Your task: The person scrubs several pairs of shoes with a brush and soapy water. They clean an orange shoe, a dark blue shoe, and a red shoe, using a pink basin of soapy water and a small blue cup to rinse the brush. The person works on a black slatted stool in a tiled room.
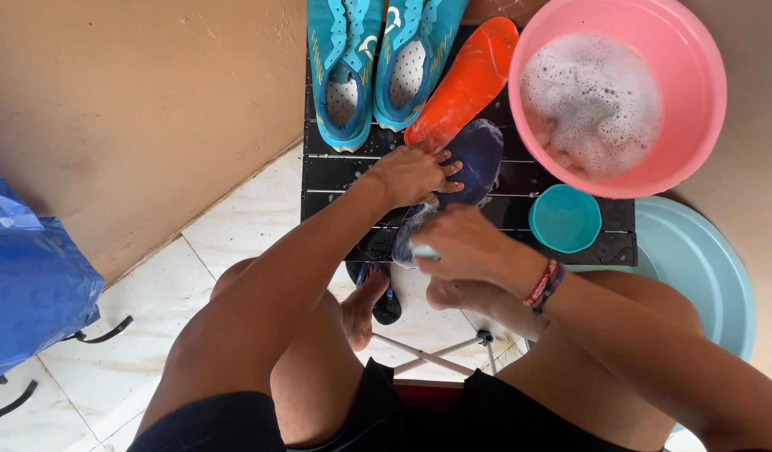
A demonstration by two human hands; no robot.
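A dark blue insole point(474, 159) is pressed flat on the black slatted table point(336, 172) by the spread left hand point(413, 174), while a pale brush handle point(422, 250) is gripped in the closed right hand point(463, 243) at the insole's near end.

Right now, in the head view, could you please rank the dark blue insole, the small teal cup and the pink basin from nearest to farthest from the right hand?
1. Dark blue insole: touching the right hand, just above.
2. Small teal cup: to its right on the black table.
3. Pink basin: farther up-right, full of suds.

Glossy pink plastic basin point(696, 100) (sudsy inside), wet slatted table point(344, 172), mesh-cloth shoes point(378, 59).
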